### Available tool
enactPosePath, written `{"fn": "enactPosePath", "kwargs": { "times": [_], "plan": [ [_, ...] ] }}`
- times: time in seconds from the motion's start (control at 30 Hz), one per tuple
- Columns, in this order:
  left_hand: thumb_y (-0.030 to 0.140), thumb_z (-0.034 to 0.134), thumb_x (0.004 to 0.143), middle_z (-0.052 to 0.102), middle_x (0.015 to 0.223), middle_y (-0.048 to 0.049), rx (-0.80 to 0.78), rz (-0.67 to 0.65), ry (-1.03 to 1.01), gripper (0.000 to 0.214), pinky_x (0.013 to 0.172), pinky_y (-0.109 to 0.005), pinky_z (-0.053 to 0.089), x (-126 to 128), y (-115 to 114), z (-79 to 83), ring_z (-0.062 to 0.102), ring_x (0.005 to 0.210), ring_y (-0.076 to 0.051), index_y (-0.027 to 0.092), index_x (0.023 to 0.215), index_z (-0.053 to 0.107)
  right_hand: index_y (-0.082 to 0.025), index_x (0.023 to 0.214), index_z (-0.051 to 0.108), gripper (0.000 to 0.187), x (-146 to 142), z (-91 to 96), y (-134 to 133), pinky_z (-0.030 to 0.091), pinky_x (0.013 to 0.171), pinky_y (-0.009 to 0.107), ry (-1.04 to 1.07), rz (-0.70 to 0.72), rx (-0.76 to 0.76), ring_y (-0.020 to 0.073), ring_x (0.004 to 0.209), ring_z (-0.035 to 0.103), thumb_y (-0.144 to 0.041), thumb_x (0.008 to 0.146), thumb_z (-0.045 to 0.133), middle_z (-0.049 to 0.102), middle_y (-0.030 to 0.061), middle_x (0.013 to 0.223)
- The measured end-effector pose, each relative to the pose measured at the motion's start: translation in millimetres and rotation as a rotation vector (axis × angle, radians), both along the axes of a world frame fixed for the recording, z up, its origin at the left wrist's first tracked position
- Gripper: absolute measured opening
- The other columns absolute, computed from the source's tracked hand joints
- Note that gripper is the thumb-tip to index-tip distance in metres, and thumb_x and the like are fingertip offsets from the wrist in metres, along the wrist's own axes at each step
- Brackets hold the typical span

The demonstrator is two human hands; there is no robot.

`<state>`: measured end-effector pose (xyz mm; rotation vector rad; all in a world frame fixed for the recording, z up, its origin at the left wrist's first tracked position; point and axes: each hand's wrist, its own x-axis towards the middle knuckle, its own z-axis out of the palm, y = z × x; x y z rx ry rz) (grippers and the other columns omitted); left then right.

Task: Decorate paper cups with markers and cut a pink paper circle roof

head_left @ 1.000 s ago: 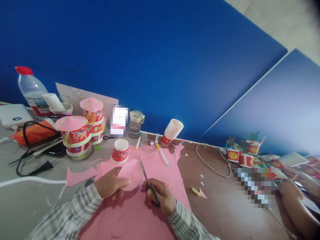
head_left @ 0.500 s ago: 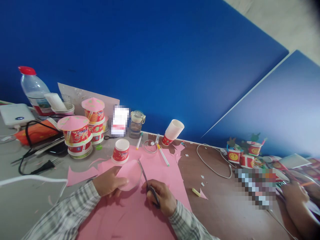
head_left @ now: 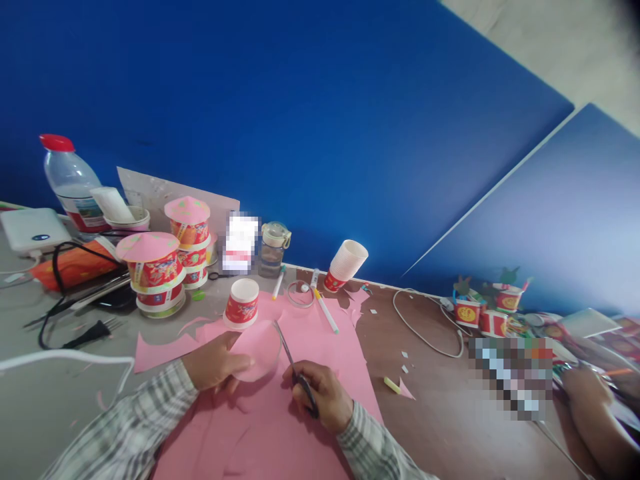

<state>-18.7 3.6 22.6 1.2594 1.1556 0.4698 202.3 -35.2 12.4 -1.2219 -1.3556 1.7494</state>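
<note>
My left hand [head_left: 217,363] pinches a rounded pink paper piece [head_left: 260,350] at its left edge, thumb on top. In my right hand [head_left: 323,393] are dark-handled scissors [head_left: 306,393], their blades pointing up and away from me beside the paper's right edge. Whether the blades touch the paper I cannot tell. Beneath both hands lies a large pink paper sheet [head_left: 280,433]. Just beyond the rounded piece, a red and white paper cup [head_left: 242,305] stands upside down. Pink offcuts [head_left: 163,350] lie left of my left hand.
Stacked-cup models with pink paper roofs [head_left: 150,273] stand at left, near a plastic bottle [head_left: 75,187]. Behind the sheet are a water bottle [head_left: 273,253], markers [head_left: 326,311] and a leaning cup stack [head_left: 345,267]. Another person's hand [head_left: 590,393] is at far right.
The rounded paper has turned and tilted slightly in my left hand, its top edge shifting left. My right hand and the scissors stay nearly in place.
</note>
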Motion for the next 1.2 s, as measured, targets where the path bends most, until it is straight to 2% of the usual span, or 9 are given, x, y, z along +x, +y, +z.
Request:
{"fn": "enactPosePath", "kwargs": {
  "times": [0.13,0.3,0.63,1.2],
  "plan": [
    [0.029,0.056,0.051,0.052,0.02,0.0074,0.009,0.115,-0.08,0.012,0.018,-0.017,0.025,4,2,-4.4,0.033,0.015,-0.007,0.018,0.053,0.054,-0.016,0.083,0.061,0.043,4,-5.9,3,0.034,0.038,0.016,0.108,-0.01,0.039,0.0087,0.033,0.047,-0.052,0.06,0.069,0.054,-0.0065,0.038],
    [0.037,0.052,0.053,0.054,0.022,0.003,0.038,0.141,-0.179,0.025,0.021,-0.018,0.027,18,-1,-8.4,0.039,0.016,-0.008,0.016,0.04,0.053,-0.015,0.092,0.061,0.05,7,-13.6,4,0.032,0.042,0.017,0.164,0.002,0.119,0.0085,0.037,0.046,-0.057,0.065,0.064,0.057,-0.0036,0.043],
    [0.035,0.052,0.056,0.056,0.021,0.0014,0.027,0.138,-0.233,0.024,0.019,-0.018,0.026,29,-10,-8.0,0.042,0.015,-0.01,0.016,0.042,0.056,-0.016,0.095,0.059,0.049,6,-11.3,0,0.033,0.042,0.017,0.109,0.026,0.103,0.0084,0.038,0.045,-0.056,0.066,0.064,0.055,-0.0048,0.045],
    [0.03,0.054,0.054,0.056,0.021,0.0022,-0.005,0.128,-0.246,0.016,0.019,-0.017,0.026,29,-10,-7.1,0.04,0.014,-0.01,0.016,0.047,0.057,-0.016,0.089,0.061,0.053,1,-2.0,0,0.031,0.037,0.015,0.074,-0.025,0.02,0.0082,0.035,0.046,-0.057,0.056,0.069,0.053,-0.0072,0.04]
  ]
}}
